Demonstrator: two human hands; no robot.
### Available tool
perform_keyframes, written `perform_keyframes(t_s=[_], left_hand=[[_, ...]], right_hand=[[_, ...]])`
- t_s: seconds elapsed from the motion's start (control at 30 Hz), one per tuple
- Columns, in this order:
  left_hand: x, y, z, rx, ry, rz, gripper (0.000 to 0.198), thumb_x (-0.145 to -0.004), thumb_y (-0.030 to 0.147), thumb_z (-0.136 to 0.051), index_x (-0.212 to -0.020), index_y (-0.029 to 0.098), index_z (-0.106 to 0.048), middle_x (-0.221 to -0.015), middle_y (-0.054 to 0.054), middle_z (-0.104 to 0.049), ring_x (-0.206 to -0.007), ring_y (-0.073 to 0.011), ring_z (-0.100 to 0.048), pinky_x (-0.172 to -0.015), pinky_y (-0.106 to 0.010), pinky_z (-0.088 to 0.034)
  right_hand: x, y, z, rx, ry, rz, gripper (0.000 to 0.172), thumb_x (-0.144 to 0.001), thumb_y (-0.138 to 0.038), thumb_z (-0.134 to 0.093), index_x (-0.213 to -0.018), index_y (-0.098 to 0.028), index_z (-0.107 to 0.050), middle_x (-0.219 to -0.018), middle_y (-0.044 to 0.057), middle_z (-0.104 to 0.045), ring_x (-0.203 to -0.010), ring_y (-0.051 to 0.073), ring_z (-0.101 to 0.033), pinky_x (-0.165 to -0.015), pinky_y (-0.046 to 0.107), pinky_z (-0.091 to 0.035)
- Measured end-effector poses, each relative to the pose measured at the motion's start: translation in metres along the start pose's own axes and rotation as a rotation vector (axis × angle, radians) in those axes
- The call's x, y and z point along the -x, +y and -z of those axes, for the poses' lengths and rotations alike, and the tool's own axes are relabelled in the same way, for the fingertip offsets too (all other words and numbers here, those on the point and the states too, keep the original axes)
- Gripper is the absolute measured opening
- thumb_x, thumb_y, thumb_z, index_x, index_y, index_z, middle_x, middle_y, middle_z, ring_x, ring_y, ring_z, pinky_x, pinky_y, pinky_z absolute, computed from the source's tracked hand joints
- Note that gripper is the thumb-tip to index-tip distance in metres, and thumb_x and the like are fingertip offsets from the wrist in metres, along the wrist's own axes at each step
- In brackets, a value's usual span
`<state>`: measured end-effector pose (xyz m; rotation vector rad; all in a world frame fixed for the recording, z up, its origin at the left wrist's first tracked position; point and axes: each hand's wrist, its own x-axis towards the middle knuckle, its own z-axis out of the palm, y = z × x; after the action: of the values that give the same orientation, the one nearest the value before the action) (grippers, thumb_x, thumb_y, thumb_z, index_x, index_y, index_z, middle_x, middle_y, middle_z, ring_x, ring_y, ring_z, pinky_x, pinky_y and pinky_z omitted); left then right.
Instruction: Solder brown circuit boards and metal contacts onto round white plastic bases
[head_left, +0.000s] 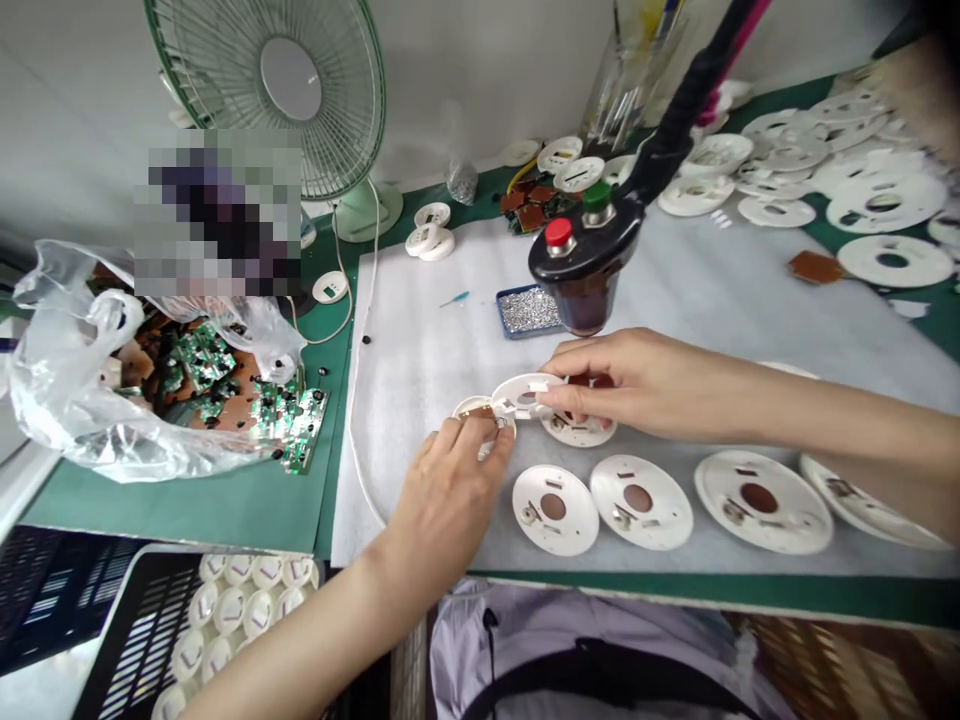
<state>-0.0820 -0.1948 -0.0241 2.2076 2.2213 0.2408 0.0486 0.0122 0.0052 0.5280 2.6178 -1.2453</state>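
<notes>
Small white round part (474,408) is pinched by the L hand (442,505), fingers closed, w/ brown bit inside, prob. a circuit board. White plastic disc (525,392) is gripped at its edge by the R hand (637,385), lying flat, just R of the small part and touching it. L hand is nearer the cam. Row of white discs (641,500) is laid out on foam sheet (420,350); blue tray (520,334) of small metal bits is set beyond, fan (292,80) farthest.

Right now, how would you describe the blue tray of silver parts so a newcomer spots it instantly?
On the white foam sheet, look just beyond the person's right hand. The shallow blue tray sits left of a black housing with red and green buttons, and only it holds tiny silver pieces, a small blue-handled screwdriver lying nearby.
</notes>
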Motion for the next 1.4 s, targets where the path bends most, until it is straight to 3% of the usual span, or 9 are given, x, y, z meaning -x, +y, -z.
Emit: perform_keyframes(t_s=[0.1, 0.2, 0.37, 0.7, 0.83, 0.93, 1.07, 1.23, 1.4], left_hand=[[0.004, -0.009, 0.002, 0.216, 0.110, 0.054, 0.037, -0.093, 0.017, -0.064, -0.127, 0.018, -0.050, -0.131, -0.013, -0.059, -0.121, -0.0278, -0.056, -0.102, -0.047, -0.052], [0.006, -0.018, -0.003, 0.207, 0.223, 0.156, 0.068, -0.088, 0.031, -0.075, -0.141, 0.015, -0.035, -0.137, -0.020, -0.055, -0.132, -0.0351, -0.049, -0.105, -0.055, -0.049], [0.005, -0.017, -0.015, 0.185, 0.223, 0.202, 0.079, -0.082, 0.029, -0.080, -0.143, 0.016, -0.031, -0.124, -0.017, -0.065, -0.115, -0.0324, -0.063, -0.093, -0.050, -0.056], [0.001, -0.014, -0.005, 0.118, 0.152, 0.154, 0.094, -0.074, 0.032, -0.087, -0.146, 0.011, -0.029, -0.129, -0.018, -0.065, -0.116, -0.0321, -0.062, -0.094, -0.046, -0.054], [0.002, -0.015, -0.010, 0.133, 0.200, 0.196, 0.081, -0.084, 0.029, -0.079, -0.146, 0.013, -0.030, -0.127, -0.016, -0.065, -0.117, -0.0295, -0.061, -0.096, -0.043, -0.052], [0.004, -0.011, -0.011, 0.052, 0.313, 0.209, 0.062, -0.083, 0.030, -0.079, -0.133, 0.016, -0.047, -0.119, -0.015, -0.065, -0.113, -0.0327, -0.059, -0.092, -0.046, -0.049], [0.009, -0.002, -0.006, -0.047, 0.270, 0.056, 0.033, -0.088, 0.010, -0.067, -0.117, 0.024, -0.060, -0.115, -0.005, -0.069, -0.099, -0.0283, -0.059, -0.079, -0.040, -0.047], [0.004, 0.003, 0.000, -0.076, 0.174, -0.063, 0.022, -0.097, 0.010, -0.054, -0.117, 0.013, -0.061, -0.125, -0.009, -0.069, -0.108, -0.0259, -0.061, -0.085, -0.038, -0.049], [-0.013, -0.008, 0.004, 0.067, 0.151, -0.123, 0.013, -0.100, 0.018, -0.053, -0.095, 0.016, -0.064, -0.090, -0.006, -0.072, -0.083, -0.0231, -0.065, -0.075, -0.037, -0.052]], right_hand=[[0.001, -0.004, -0.006, -0.089, 0.023, -0.075, 0.055, -0.086, -0.062, -0.047, -0.113, -0.016, -0.062, -0.076, 0.002, -0.061, -0.061, 0.006, -0.053, -0.055, 0.017, -0.038], [-0.005, -0.014, -0.018, -0.222, 0.049, -0.076, 0.055, -0.091, -0.050, -0.051, -0.138, -0.023, -0.043, -0.085, 0.000, -0.063, -0.063, 0.006, -0.057, -0.059, 0.018, -0.043], [-0.025, -0.027, -0.036, -0.118, -0.014, 0.005, 0.030, -0.093, -0.033, -0.054, -0.121, -0.023, -0.056, -0.086, -0.001, -0.063, -0.070, 0.004, -0.052, -0.066, 0.019, -0.036], [-0.020, -0.023, -0.030, -0.087, -0.020, -0.037, 0.032, -0.094, -0.039, -0.051, -0.123, -0.026, -0.054, -0.080, -0.004, -0.062, -0.066, 0.004, -0.055, -0.062, 0.019, -0.039], [-0.020, -0.012, -0.036, -0.032, -0.007, 0.000, 0.032, -0.096, -0.043, -0.047, -0.122, -0.027, -0.054, -0.082, -0.003, -0.062, -0.069, 0.005, -0.055, -0.062, 0.020, -0.037], [-0.025, -0.008, -0.033, 0.028, -0.022, 0.042, 0.030, -0.095, -0.039, -0.051, -0.122, -0.027, -0.056, -0.084, -0.002, -0.062, -0.071, 0.004, -0.053, -0.065, 0.020, -0.036], [-0.025, -0.011, -0.026, 0.152, 0.003, 0.107, 0.023, -0.093, -0.035, -0.057, -0.114, -0.028, -0.064, -0.109, 0.001, -0.057, -0.078, 0.003, -0.051, -0.070, 0.019, -0.036], [-0.004, -0.020, -0.043, 0.437, 0.153, 0.154, 0.025, -0.088, -0.009, -0.042, -0.093, -0.014, -0.066, -0.096, 0.005, -0.047, -0.057, 0.003, -0.013, -0.052, 0.023, -0.011], [0.014, -0.017, -0.052, 0.553, 0.188, 0.256, 0.024, -0.077, 0.001, -0.040, -0.083, -0.008, -0.062, -0.086, 0.005, -0.045, -0.059, 0.006, -0.004, -0.054, 0.026, -0.005]])
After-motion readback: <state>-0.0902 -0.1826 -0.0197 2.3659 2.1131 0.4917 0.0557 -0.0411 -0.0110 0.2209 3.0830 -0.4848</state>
